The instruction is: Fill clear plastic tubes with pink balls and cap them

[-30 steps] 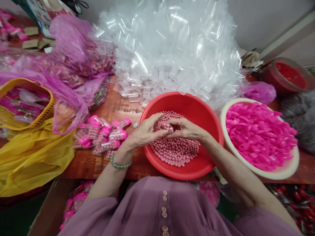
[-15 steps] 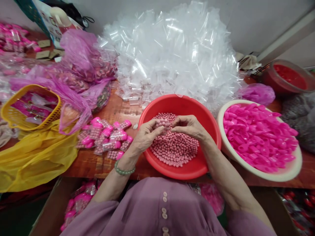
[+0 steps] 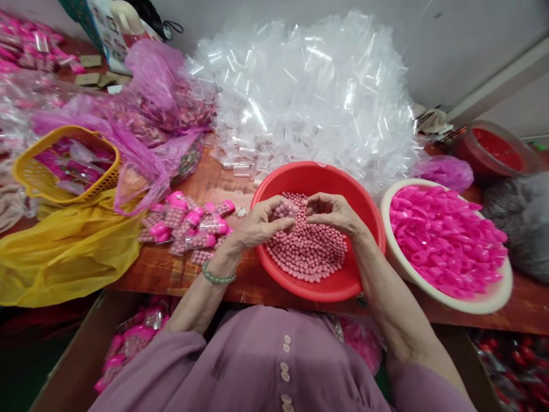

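1. Tube, clear and filled with pink beads, above the red basin; its outline is partly hidden by fingers. Loose beads lie in the basin below.
2. Surroundings: capped tubes clustered to the left, partly covered by the left wrist; cream basin of bright pink pieces to the right; heap of clear sleeves close behind; yellow basket farther left.
3. Worktop, reddish-brown, before a grey wall.
4. Left hand: fingers curled round the tube.
5. Right hand: fingers bent near the tube, thumb and forefinger tips narrowly apart.
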